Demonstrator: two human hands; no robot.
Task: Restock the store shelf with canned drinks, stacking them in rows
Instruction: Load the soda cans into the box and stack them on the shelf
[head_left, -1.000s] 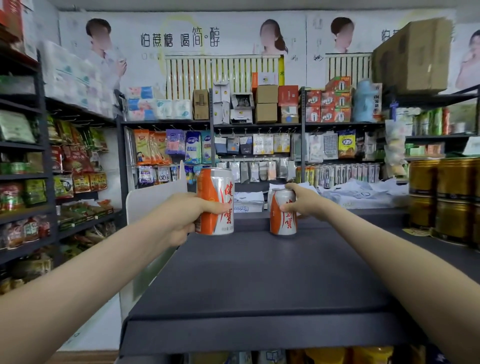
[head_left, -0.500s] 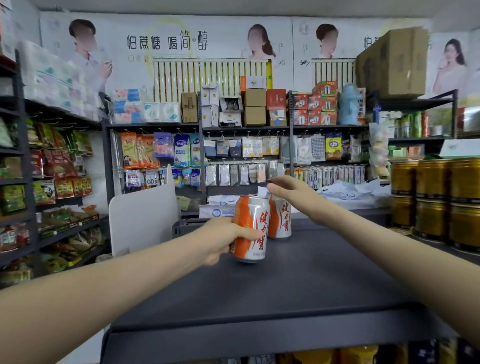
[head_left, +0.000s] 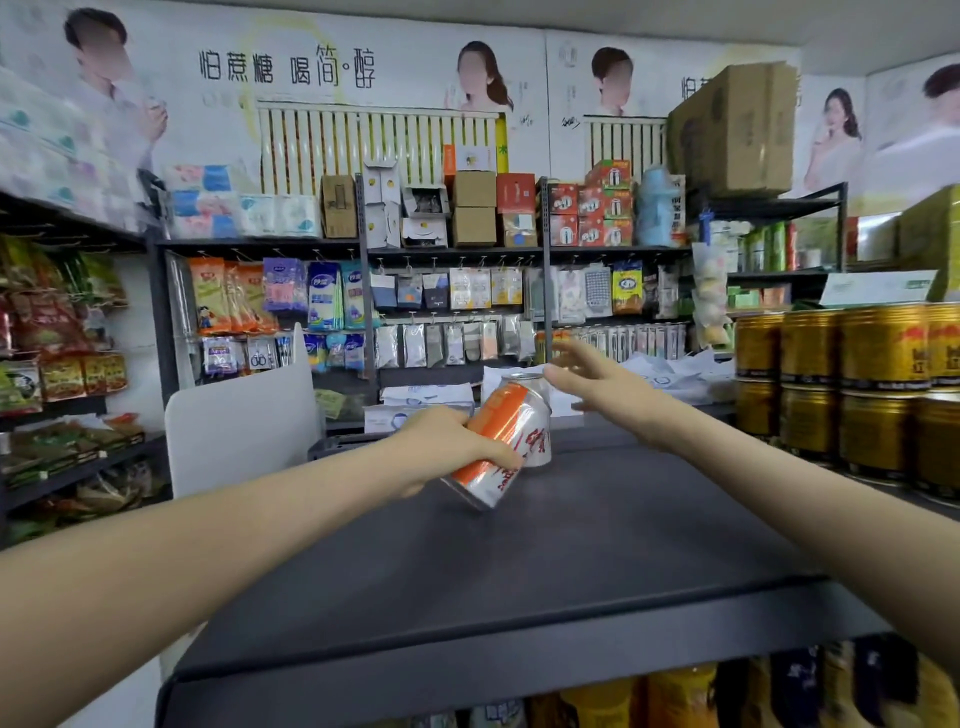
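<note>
Stacked gold tins (head_left: 852, 384) stood along the right of the dark shelf (head_left: 571, 561) and a white panel (head_left: 239, 431) rose at its far left, while the tilted can (head_left: 498, 447) you carried hid most of the upright can (head_left: 531, 383) standing just behind it. Your left hand (head_left: 447, 452) grasped the tilted can round its middle, top leaning far and right just above the shelf, and your right hand (head_left: 597, 384) hovered released, fingers spread, just beside the upright can's top. Both orange-and-silver cans bore red Chinese characters too blurred to read, and the wall poster (head_left: 288, 70) read 怕蔗糖 喝简·醇.
</note>
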